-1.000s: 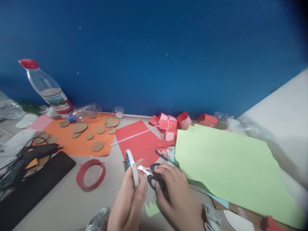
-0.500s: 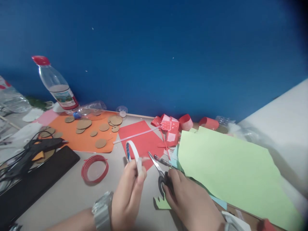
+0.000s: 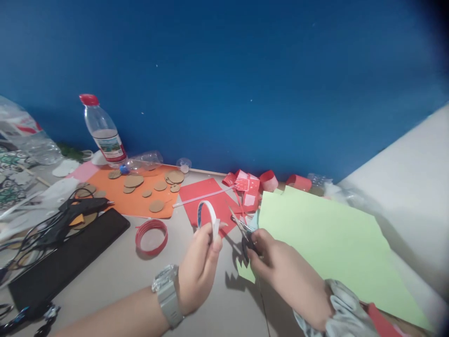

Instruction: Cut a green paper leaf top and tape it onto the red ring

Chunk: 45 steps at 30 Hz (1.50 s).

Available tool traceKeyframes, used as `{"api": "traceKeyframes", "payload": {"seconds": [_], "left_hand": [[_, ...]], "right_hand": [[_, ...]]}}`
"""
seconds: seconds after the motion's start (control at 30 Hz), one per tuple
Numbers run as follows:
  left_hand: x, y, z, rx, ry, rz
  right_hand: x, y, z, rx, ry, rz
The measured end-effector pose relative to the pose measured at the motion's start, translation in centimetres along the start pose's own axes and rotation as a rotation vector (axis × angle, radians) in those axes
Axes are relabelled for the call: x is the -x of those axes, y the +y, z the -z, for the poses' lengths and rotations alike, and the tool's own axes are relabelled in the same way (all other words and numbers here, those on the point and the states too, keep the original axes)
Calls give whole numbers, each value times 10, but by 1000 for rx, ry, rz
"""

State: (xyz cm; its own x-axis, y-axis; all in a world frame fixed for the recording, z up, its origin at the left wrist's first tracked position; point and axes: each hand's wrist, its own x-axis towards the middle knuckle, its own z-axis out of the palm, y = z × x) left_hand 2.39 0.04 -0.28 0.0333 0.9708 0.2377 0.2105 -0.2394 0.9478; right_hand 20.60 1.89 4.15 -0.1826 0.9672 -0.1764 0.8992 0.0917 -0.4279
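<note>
My left hand point(image 3: 199, 267) is closed on a white roll of tape point(image 3: 207, 216), held upright above the grey table point(image 3: 115, 276), with a short end of tape pulled down by the thumb. A watch point(image 3: 167, 292) sits on that wrist. My right hand point(image 3: 280, 274) grips black-handled scissors point(image 3: 243, 232), blades pointing up and left toward the tape. A small green paper scrap point(image 3: 245, 271) lies under the right hand. A large light green sheet point(image 3: 326, 238) lies just right of the scissors, and a red sheet point(image 3: 210, 201) lies behind the tape.
At the left lie a black flat slab point(image 3: 70, 255), a glue gun with cables point(image 3: 75, 208) and a red ring point(image 3: 151, 235). An orange sheet point(image 3: 135, 199) holds several cardboard discs. A water bottle point(image 3: 103, 131) stands by the blue wall. Red paper curls point(image 3: 270, 180) lie at the back.
Both hands have moved forward and up, so my forearms now show. The scissors have turned from lying across to pointing up at the tape. The view has shifted left.
</note>
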Motion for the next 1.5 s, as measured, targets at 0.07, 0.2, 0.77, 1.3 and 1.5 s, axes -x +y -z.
{"api": "traceKeyframes", "payload": {"seconds": [0.07, 0.2, 0.77, 1.3, 1.5], "left_hand": [[2, -3, 1, -19, -18, 6], [4, -6, 2, -60, -213, -29], [1, -7, -2, -166, -242, 76], [16, -25, 0, -197, -8, 302], [-13, -3, 9, -262, -340, -9]], "right_hand": [[1, 3, -6, -171, 20, -4], [1, 17, -31, -437, 85, 32], [-3, 41, -56, -1146, 59, 131], [1, 39, -39, -862, -262, 106], [-1, 43, -39, -881, -236, 162]]}}
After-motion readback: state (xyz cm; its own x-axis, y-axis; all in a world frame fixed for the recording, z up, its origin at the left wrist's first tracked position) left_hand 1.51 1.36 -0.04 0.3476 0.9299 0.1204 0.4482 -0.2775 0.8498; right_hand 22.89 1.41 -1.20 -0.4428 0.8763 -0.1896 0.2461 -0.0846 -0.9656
